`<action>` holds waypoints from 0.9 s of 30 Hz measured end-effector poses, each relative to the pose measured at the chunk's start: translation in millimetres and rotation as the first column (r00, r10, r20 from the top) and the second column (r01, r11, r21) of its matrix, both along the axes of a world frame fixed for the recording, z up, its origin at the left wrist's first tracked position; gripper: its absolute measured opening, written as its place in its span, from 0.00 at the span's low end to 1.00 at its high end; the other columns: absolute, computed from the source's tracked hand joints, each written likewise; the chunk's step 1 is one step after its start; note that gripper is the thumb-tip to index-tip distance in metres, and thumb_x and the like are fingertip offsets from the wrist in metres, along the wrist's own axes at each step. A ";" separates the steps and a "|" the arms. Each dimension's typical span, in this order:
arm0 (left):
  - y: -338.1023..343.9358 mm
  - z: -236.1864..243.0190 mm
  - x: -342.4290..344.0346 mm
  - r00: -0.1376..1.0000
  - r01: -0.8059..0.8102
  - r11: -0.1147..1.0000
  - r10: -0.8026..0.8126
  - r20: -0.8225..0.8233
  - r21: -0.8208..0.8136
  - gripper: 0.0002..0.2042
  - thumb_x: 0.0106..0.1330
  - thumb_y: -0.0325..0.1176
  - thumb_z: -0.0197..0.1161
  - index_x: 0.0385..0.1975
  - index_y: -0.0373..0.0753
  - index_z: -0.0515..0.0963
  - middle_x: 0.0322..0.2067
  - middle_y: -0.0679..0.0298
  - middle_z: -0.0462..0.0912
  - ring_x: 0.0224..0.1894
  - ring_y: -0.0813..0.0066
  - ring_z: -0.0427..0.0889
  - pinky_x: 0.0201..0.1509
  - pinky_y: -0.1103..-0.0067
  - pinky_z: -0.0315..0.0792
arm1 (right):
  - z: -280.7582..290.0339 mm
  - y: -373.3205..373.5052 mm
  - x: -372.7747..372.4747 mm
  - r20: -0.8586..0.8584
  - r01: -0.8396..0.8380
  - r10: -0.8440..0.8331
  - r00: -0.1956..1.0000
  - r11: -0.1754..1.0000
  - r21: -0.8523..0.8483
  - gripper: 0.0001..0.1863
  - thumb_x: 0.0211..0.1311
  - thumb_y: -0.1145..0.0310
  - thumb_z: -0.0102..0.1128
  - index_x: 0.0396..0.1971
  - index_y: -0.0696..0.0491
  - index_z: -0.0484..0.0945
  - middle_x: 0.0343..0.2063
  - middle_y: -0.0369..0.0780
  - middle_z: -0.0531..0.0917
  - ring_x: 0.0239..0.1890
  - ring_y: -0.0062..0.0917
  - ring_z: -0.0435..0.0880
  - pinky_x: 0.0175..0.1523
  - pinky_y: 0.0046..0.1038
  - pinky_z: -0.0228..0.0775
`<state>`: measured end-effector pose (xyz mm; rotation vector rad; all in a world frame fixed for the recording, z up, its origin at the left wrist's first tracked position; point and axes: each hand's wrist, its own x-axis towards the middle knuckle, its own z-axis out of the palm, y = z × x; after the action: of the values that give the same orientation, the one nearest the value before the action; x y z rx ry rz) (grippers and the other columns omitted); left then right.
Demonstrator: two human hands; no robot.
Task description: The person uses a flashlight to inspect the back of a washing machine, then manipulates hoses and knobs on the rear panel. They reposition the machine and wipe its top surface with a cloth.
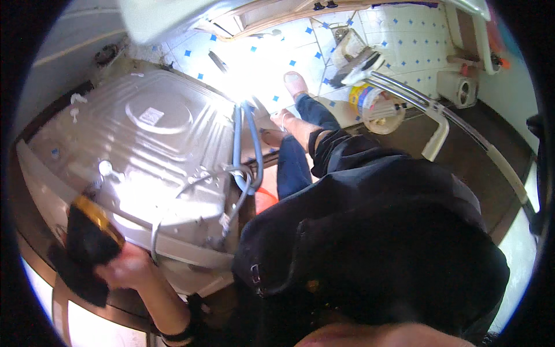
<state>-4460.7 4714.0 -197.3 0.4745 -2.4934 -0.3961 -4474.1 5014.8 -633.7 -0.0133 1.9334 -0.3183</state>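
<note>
At the lower left, my left hand [128, 267] is closed on a black object with a gold band [95, 228]; its kind is hard to make out. It is beside the edge of a large white appliance [191, 246], which looks like a washing machine with its ribbed metal panel [167, 139] showing. My right hand [281, 119] reaches down near my feet, close to a blue-grey hose [237, 139]. Glare washes over its fingers, so their grip is hidden. A thinner grey hose [155, 231] loops over the panel's near edge.
A broom-like brush head [361, 68] with a long metal pole [457, 118] lies across the right side. Beside it are a colourful round tub [384, 118], a dustpan [350, 46] and a small white box [457, 88]. White tiles with blue diamonds cover the floor [399, 40].
</note>
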 end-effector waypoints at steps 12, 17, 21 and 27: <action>14.9 9.7 -16.7 0.735 -0.001 0.703 0.483 -0.476 0.711 0.25 0.59 0.41 0.53 0.55 0.33 0.64 0.59 0.50 0.61 0.63 0.53 0.57 0.67 0.56 0.49 | -91.7 -76.9 12.2 -0.015 0.091 -0.091 0.996 0.996 -0.007 0.18 0.47 0.66 0.59 0.42 0.49 0.77 0.36 0.45 0.81 0.39 0.36 0.80 0.44 0.32 0.71; 0.9 6.4 6.2 0.887 0.067 0.756 0.254 -0.386 0.651 0.33 0.52 0.50 0.62 0.52 0.32 0.64 0.53 0.48 0.68 0.57 0.48 0.65 0.61 0.55 0.61 | -108.9 -81.0 11.4 -0.038 0.104 -0.105 0.994 0.994 -0.036 0.19 0.46 0.67 0.59 0.43 0.49 0.76 0.36 0.45 0.81 0.39 0.36 0.80 0.44 0.32 0.71; -20.1 0.6 10.4 0.835 0.314 0.826 -0.006 -0.550 0.468 0.22 0.60 0.36 0.57 0.55 0.53 0.66 0.61 0.53 0.57 0.59 0.36 0.56 0.55 0.39 0.55 | -116.2 -82.0 0.9 -0.065 0.086 -0.090 0.994 0.994 -0.069 0.20 0.46 0.67 0.59 0.44 0.48 0.75 0.37 0.45 0.81 0.39 0.36 0.80 0.45 0.32 0.71; 0.1 7.8 -3.2 0.731 -0.042 0.731 0.487 -0.478 0.681 0.26 0.60 0.41 0.52 0.55 0.33 0.64 0.60 0.51 0.61 0.63 0.55 0.59 0.66 0.55 0.48 | -108.1 -79.5 -22.1 -0.095 0.018 -0.029 0.995 0.993 -0.114 0.22 0.45 0.69 0.60 0.45 0.48 0.74 0.37 0.45 0.81 0.40 0.36 0.80 0.45 0.32 0.71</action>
<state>-4463.9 4714.1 -189.5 0.8165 -1.5295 -1.0918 -4496.2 4935.3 -741.8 -0.0817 2.0107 -0.4494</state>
